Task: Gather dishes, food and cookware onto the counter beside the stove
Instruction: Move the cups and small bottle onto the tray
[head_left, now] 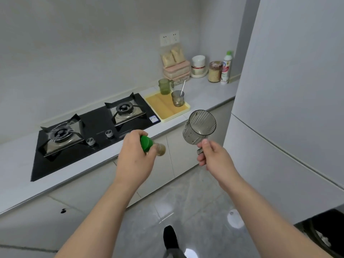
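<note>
Two items we hold short of the desk (204,94): green-capped bottle (146,144) clasped in our left grip (134,155), grey handled cup (200,125) pinched by our right grip (212,155), both yet to join green mug (164,86) and glass (177,98) on the yellow tray (162,107) at one o'clock.

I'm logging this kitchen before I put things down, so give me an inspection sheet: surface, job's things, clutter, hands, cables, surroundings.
Surface: grey counter with a two-burner stove, burners bare.
Job's things: capped bottle and grey mug held in the air before the counter; tray right of the stove holds a green mug and a grey cup with a utensil in it.
Clutter: boxes with bags on top, bowls, jar and white bottle by the back wall.
Hands: left hand grips the capped bottle; right hand holds the grey mug's handle.
Cables: nothing seen.
Surroundings: fridge at right, tiled floor.
</note>
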### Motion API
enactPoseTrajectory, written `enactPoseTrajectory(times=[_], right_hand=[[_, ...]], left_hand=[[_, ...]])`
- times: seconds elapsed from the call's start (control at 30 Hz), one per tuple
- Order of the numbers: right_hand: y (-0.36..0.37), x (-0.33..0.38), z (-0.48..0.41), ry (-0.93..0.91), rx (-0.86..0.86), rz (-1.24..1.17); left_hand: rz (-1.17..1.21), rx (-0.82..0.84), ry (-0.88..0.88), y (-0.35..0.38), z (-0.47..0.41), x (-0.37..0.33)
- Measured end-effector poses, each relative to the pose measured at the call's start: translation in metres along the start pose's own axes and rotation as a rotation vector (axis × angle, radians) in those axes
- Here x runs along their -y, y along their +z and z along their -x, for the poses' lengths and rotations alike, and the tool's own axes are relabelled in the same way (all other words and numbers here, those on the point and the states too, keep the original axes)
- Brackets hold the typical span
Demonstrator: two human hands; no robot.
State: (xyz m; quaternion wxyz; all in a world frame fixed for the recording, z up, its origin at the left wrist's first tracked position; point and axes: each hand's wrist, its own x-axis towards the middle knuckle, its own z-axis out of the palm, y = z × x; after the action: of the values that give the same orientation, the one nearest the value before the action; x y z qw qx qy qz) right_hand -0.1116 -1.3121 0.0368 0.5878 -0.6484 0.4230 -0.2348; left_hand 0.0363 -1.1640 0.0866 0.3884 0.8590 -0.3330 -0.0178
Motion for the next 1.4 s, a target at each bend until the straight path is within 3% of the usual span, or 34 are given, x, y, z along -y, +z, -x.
enactPoseTrajectory(times=[0.53, 0.8, 1.0, 1.27, 1.4], right_hand=[[0.017, 0.074, -0.293, -0.14, -0.178, 0.282], [0.034, 0.133, -0.447, -0.361, -0.062, 0.438], [0.053, 0.165, -0.602, -0.483, 0.236, 0.688], [0.098, 0.158, -0.754, -0.31, 0.822, 1.08], [0.125, 0.135, -0.785, -0.23, 1.015, 1.12]], left_hand=[[0.049, 0.175, 0.15, 0.104, -0.324, 0.012], [0.023, 0.148, 0.112, 0.135, -0.422, 0.021], [0.009, 0.163, 0.07, 0.16, -0.499, 0.025], [-0.064, 0.163, -0.114, 0.186, -0.56, 0.025], [-0.104, 0.175, -0.191, 0.197, -0.564, 0.036]])
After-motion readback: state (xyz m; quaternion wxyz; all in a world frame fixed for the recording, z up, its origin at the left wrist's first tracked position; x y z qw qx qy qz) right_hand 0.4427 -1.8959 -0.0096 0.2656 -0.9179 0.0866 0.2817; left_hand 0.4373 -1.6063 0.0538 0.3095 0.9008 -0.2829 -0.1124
